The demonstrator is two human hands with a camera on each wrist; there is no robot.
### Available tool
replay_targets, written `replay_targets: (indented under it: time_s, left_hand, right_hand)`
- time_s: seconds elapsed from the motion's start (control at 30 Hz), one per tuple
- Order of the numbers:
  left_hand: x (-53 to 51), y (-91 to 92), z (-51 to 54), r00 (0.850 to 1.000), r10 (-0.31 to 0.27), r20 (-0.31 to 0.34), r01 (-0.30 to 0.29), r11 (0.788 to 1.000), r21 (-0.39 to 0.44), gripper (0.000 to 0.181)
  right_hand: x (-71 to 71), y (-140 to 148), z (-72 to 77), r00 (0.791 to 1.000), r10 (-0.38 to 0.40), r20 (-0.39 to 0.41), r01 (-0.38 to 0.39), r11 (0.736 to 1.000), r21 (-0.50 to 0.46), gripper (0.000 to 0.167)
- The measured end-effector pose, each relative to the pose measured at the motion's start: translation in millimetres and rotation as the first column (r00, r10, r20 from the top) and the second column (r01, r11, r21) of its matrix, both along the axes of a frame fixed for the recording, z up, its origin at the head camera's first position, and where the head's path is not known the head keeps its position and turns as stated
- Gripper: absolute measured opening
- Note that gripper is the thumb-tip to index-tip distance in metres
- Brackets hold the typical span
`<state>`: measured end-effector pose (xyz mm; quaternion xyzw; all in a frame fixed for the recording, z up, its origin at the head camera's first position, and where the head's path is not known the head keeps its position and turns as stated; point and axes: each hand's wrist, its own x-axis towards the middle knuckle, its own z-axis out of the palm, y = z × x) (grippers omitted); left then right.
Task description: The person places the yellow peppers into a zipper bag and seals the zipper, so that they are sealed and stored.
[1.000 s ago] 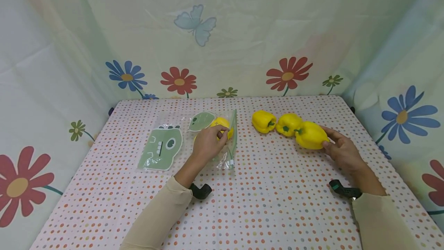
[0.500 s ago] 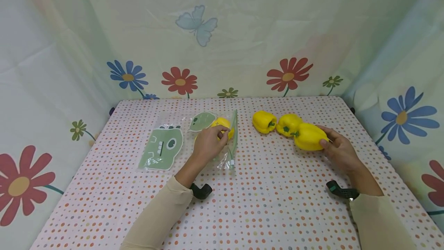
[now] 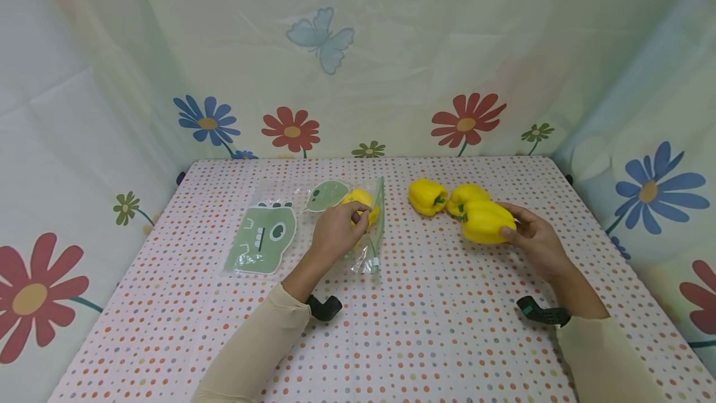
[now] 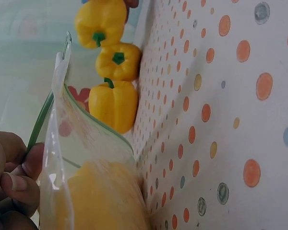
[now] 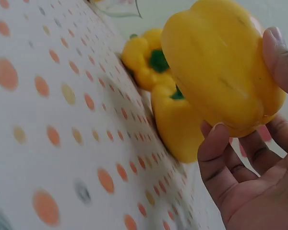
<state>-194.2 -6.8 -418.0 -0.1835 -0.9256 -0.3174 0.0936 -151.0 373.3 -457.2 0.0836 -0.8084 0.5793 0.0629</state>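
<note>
My left hand (image 3: 337, 229) pinches the green-edged rim of a clear zip bag (image 4: 93, 139), lifting that side so the mouth stands apart. Inside the bag, near its mouth, lies a yellow bell pepper (image 4: 103, 196), partly hidden by the left hand in the head view. My right hand (image 3: 537, 241) grips another yellow bell pepper (image 5: 221, 67) between thumb and fingers, raised off the table. Behind it on the table sit two more yellow bell peppers, one at the left (image 3: 427, 196) and one partly covered by the held pepper (image 3: 468, 194).
The bag carries a green printed monster face (image 3: 261, 238) on its flat left part. A dotted cloth covers the table (image 3: 425, 328). Flower-printed curtains (image 3: 391, 48) close off the back and both sides. A dark wrist strap (image 3: 542, 312) sits on my right wrist.
My right hand has moved left with the bell pepper, which now overlaps the middle pepper in the head view. The left hand keeps its hold on the bag.
</note>
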Motion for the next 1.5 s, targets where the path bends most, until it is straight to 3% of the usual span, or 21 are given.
replay_targets:
  time_s: [0.27,0.57,0.77,0.9,1.33,1.5]
  left_hand:
    - [0.5,0.1,1.9,1.000,0.000,0.008,0.000,1.000,-0.009,0.023]
    - [0.8,0.1,1.9,1.000,-0.009,0.017,0.009,1.000,-0.006,0.023]
    - [1.0,0.0,1.9,1.000,-0.010,0.028,0.010,1.000,-0.004,0.023]
    - [1.4,-0.1,2.6,1.000,-0.010,0.028,0.010,1.000,-0.001,0.023]
    - [0.9,1.1,3.9,1.000,0.002,0.024,-0.002,1.000,-0.012,0.023]
    - [1.1,2.1,3.1,1.000,0.010,0.026,-0.010,1.000,-0.019,0.022]
  right_hand:
    - [0.6,-31.6,3.7,0.999,0.039,0.008,-0.038,0.990,-0.138,0.050]
    - [0.3,-53.6,3.6,0.998,0.013,0.062,-0.009,0.998,-0.057,0.049]
    - [4.0,-70.4,11.5,0.989,-0.080,0.124,0.062,0.988,0.143,0.061]
    - [5.8,-78.7,13.7,0.990,-0.087,0.110,0.064,0.978,0.198,0.061]
    - [-3.4,-102.6,16.6,0.994,-0.010,0.112,-0.004,0.992,0.123,0.061]
    - [-6.7,-115.1,16.8,0.993,0.002,0.119,-0.018,0.990,0.137,0.061]
